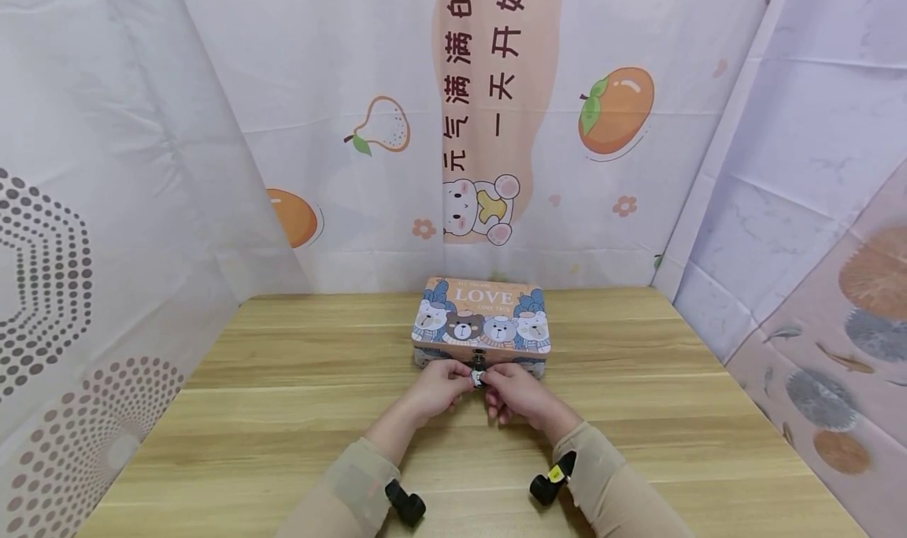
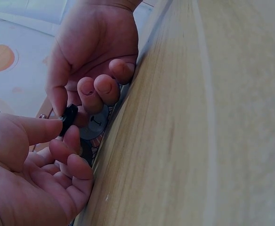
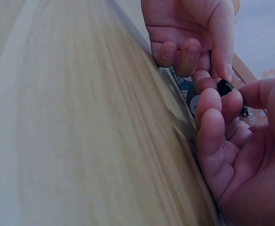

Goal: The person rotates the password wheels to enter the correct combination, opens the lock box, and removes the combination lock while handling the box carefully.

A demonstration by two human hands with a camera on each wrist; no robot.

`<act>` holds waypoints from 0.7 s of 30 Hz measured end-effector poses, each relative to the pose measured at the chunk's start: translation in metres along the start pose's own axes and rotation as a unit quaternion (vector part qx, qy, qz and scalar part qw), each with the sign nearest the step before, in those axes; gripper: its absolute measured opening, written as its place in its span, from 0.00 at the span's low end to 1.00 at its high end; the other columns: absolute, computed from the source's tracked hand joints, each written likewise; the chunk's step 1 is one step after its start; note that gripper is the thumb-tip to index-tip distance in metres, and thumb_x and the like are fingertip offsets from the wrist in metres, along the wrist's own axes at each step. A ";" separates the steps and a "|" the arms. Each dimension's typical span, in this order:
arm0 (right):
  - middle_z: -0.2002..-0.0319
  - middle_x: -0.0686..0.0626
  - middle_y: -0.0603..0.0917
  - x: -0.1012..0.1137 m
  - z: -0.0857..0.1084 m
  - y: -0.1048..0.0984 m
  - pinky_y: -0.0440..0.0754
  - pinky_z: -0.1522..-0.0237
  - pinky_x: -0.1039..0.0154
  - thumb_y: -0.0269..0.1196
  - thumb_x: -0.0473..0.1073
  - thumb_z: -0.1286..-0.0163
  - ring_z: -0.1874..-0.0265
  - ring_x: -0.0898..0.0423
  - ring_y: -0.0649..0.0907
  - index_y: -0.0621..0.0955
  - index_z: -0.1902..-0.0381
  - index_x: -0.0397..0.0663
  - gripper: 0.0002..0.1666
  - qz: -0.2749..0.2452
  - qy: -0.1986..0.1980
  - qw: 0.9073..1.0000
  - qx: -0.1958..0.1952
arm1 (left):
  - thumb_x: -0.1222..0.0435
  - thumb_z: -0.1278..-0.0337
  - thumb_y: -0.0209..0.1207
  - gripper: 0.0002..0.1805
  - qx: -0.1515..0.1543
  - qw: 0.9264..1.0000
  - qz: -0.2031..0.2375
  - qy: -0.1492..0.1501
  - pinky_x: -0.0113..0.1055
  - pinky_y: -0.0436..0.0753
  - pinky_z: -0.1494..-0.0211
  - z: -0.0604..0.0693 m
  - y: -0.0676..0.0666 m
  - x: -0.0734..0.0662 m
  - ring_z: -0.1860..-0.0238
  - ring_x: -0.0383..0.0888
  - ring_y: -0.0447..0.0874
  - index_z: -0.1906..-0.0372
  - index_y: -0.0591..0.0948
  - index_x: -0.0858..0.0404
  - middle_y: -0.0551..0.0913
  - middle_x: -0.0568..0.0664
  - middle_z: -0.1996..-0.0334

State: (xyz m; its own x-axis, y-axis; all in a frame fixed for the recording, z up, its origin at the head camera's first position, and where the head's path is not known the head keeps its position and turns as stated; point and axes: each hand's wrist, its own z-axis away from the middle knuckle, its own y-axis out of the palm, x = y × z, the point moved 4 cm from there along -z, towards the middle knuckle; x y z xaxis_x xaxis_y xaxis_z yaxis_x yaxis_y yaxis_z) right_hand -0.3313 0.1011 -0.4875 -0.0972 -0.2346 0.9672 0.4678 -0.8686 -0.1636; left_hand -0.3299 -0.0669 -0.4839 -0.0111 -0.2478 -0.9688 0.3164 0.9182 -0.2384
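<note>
A lunchbox-shaped tin box (image 1: 482,317) with an orange lid, bear drawings and the word LOVE lies closed at the back of the table, its latch (image 1: 479,357) facing me. At the front of the latch is a small black-and-white padlock (image 1: 478,378), its dark edge showing in the left wrist view. My left hand (image 1: 435,388) pinches the padlock from the left between thumb and fingertips. From the right, my right hand (image 1: 520,396) pinches it too, its other fingers curled below. The fingers cover most of the padlock, so whether its shackle is fastened cannot be seen.
The wooden table (image 1: 319,412) runs around the box on all sides. Behind it hangs a printed curtain (image 1: 340,207) with fruit and lettering. More printed cloth hangs at the left and right. Black wrist cameras (image 1: 405,505) are strapped to both sleeves.
</note>
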 end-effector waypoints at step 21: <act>0.74 0.47 0.79 0.007 0.007 -0.010 0.79 0.79 0.64 0.52 0.46 0.21 0.78 0.55 0.81 0.75 0.52 0.31 0.19 -0.042 0.008 0.999 0.008 | 0.69 0.33 0.60 0.09 -0.003 1.000 -0.001 0.001 0.31 0.74 0.75 -0.001 0.000 0.003 0.77 0.41 0.72 0.53 0.81 0.72 0.84 0.56 0.65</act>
State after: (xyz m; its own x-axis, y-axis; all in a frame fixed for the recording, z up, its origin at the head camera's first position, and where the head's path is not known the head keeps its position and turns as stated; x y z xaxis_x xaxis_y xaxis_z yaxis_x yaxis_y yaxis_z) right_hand -0.3307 0.1109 -0.4783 -0.1504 -0.1684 0.9742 0.4712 -0.8785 -0.0791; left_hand -0.3305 -0.0671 -0.4870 -0.0131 -0.2488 -0.9685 0.3108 0.9196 -0.2404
